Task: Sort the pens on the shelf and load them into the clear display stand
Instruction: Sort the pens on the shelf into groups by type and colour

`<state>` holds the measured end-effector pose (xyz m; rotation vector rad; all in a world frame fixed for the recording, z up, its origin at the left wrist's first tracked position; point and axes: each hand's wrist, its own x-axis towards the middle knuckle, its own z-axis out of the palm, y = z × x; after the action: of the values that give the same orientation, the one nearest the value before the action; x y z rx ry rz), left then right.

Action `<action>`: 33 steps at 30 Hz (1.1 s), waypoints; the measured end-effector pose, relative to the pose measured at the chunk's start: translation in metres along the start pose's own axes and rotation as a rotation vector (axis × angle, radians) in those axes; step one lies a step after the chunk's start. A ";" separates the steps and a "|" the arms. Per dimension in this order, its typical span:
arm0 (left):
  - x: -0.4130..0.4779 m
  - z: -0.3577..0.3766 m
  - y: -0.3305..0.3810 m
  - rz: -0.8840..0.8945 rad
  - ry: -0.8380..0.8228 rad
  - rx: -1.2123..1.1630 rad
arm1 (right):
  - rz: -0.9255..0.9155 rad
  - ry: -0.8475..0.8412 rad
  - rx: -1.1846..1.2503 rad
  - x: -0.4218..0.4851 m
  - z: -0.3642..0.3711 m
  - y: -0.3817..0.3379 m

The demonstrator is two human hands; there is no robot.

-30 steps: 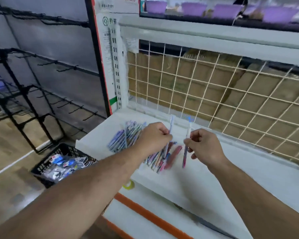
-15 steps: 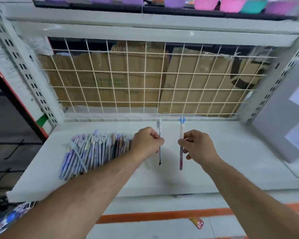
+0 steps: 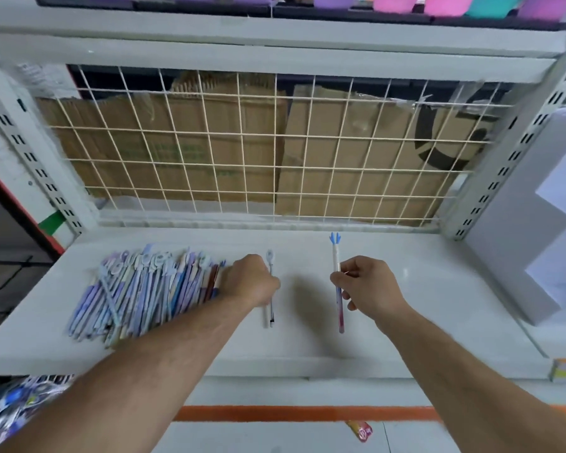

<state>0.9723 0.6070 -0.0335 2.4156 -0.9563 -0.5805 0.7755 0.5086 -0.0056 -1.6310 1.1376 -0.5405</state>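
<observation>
The white shelf (image 3: 406, 322) fills most of the view, backed by a wire grid (image 3: 275, 142) with cardboard (image 3: 183, 148) behind it. A white stepped block (image 3: 510, 256) is seen at the shelf's right end; what it is cannot be told. No clear display stand is visible in this view.

On the left part of the shelf a heap of pens (image 3: 138, 289) is laid roughly side by side, mostly purple and blue, with one lying crosswise on top.

The left hand (image 3: 250, 282) is held just beside the heap's right edge, its fingers curled round a pale pen (image 3: 269, 258) that stands nearly upright with its tip near the shelf surface. The right hand (image 3: 366, 286) is held well apart from the heap, and a blue-topped pen (image 3: 335, 253) is pinched between thumb and fingers (image 3: 348, 268), also upright.

The step in hand is judged to be sorting: two pens of different kinds are held out for comparison over the bare middle of the shelf. Loading is judged not yet begun. For the next move, each pen would need to be set down in its own group, kept apart from the unsorted heap, and the stand would have to be located.
</observation>
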 end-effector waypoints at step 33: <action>-0.018 0.080 0.093 0.244 0.208 0.209 | 0.137 0.005 -0.301 0.049 -0.081 0.062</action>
<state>0.8692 0.5383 -0.0404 2.4261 -1.2471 -0.1445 0.7075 0.4249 -0.0413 -1.7894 1.3735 -0.2944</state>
